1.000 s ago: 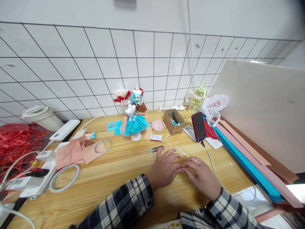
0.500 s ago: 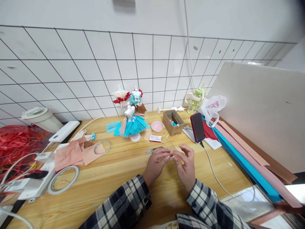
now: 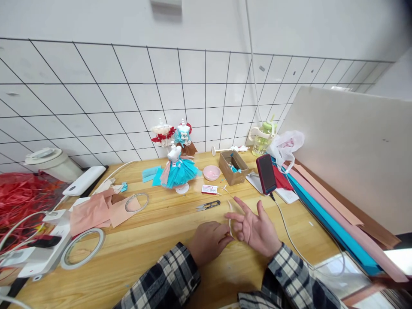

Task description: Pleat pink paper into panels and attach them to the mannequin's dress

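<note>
Fingers of the left hand [image 3: 208, 243] pinch a white ribbon [image 3: 230, 208] running lengthwise away across the bench [image 3: 167, 221], close beside the right hand [image 3: 255, 227], its fingers spread wide.

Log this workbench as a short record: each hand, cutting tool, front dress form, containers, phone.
Left hand: fingertips closed on a thin white strip
Right hand: open, palm showing, fingers at the strip, contact unclear
Cutting tool: black-handled metal snips, flat on the pale wooden tabletop
Front dress form: small white mannequin in a turquoise skirt
Containers: round pink bowl; open brown cardboard box
Phone: red-edged, dark-screened phone, propped tilted
</note>
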### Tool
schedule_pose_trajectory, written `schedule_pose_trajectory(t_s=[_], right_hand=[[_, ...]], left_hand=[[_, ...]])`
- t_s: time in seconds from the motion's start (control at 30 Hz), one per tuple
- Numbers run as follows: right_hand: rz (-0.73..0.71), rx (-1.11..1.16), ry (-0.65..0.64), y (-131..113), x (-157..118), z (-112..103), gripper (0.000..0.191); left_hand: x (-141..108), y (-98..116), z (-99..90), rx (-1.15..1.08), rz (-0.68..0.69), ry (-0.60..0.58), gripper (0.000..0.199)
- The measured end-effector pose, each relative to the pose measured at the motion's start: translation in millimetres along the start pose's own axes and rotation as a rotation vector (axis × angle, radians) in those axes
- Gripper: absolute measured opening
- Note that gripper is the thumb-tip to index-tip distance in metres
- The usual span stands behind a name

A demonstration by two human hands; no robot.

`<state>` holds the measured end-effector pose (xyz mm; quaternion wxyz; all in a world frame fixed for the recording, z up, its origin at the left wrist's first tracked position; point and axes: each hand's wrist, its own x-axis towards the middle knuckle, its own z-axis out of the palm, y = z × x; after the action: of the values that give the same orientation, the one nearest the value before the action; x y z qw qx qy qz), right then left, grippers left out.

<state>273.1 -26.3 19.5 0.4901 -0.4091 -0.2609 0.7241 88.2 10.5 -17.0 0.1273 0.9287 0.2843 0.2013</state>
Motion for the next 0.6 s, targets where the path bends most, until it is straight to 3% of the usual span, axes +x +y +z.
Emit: schedule_pose_trajectory(t_s=[0.13,0.27,0.37,0.43,0.5,0.6], right_hand=[[0.055,-0.119,-0.046,0,1,-8,0.084],[-0.028,-0.744,0.158,-7,3,-28,0.083],[-0.278,-1.254,0.414,-12,0,-33,0.077],[-0.480,-1.412,0.494,-12,-5,-25,0.063],[-0.690,-1.480,0.462,-9,-8,-10,0.042],[-0.942,-1.524,0.331,-4,-8,14,0.017]], left_hand=[[-1,3,6.4,-0.070,-0.027,-0.152,0.019],[-5,5,2.4,-0.064,0.009,-0.184,0.017],[-9,3,-9.5,-0.067,-0.053,-0.083,0.019],[-14,0,-20.0,-0.156,-0.151,0.011,0.017],[-21,-6,-30.6,-0.266,-0.234,0.092,0.016],[-38,-17,-43.9,-0.391,-0.248,0.227,0.014]])
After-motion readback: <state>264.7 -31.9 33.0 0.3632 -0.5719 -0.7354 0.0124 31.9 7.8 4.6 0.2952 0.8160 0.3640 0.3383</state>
